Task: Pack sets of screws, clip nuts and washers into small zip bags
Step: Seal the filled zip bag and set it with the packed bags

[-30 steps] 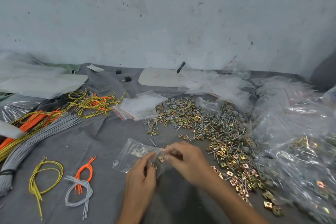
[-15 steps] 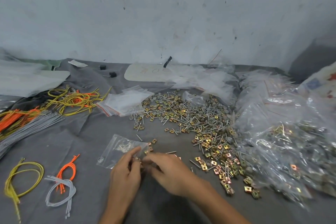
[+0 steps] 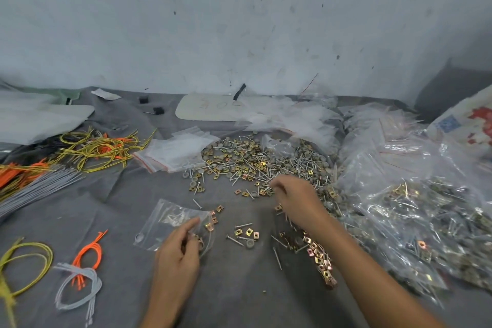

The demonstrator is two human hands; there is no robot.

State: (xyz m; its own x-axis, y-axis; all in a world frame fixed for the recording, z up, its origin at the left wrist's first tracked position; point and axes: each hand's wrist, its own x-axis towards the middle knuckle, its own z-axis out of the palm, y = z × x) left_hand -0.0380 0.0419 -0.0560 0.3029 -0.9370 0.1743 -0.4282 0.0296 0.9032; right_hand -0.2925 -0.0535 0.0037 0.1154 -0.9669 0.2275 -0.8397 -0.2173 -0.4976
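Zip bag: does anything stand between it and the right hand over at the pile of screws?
Nothing visible blocks the way. Between the zip bag, gripped at its mouth by the left hand, and the right hand at the pile lie only a few loose parts, flat on the gray cloth.

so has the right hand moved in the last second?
Yes. The right hand left the zip bag for the near edge of the hardware pile.

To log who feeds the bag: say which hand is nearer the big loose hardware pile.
Right. The right hand is at the hardware pile's near edge, its fingers over the pieces. The left hand holds the zip bag nearer the person, apart from the pile.
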